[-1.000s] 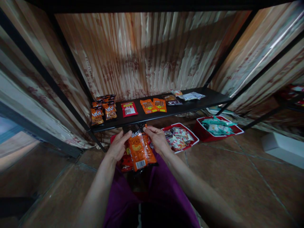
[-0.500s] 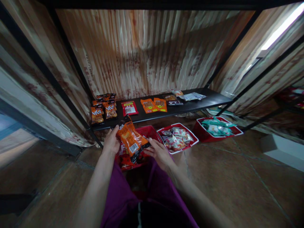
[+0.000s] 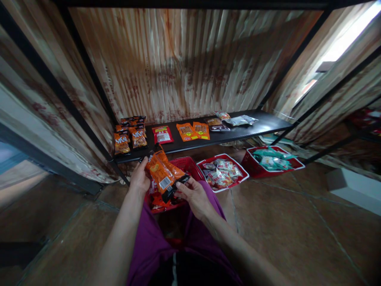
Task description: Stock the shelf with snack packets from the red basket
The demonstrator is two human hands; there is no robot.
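An orange and black snack bag [image 3: 163,171] is held between both hands, barcode side up, over a red basket [image 3: 188,163]. My left hand [image 3: 140,177] grips its upper left end, the fingers partly hidden beneath it. At the lower right end, my right hand [image 3: 193,194] pinches the black edge with the thumb on top. More red and orange packets [image 3: 158,201] lie in the basket below. Similar orange snack bags [image 3: 130,137] stand in rows at the left end of the black shelf [image 3: 175,147].
Along the shelf lie a red packet [image 3: 162,135], two orange packets [image 3: 193,132] and white bags [image 3: 241,120]. On the floor to the right, one basket holds white-and-red packets [image 3: 222,174], another green packets [image 3: 272,159]. A black shelf post [image 3: 98,139] rises at the left.
My right hand has closed its thumb over the bag's lower black edge, where before its fingers only touched the corner. The left hand and the bag have hardly moved.
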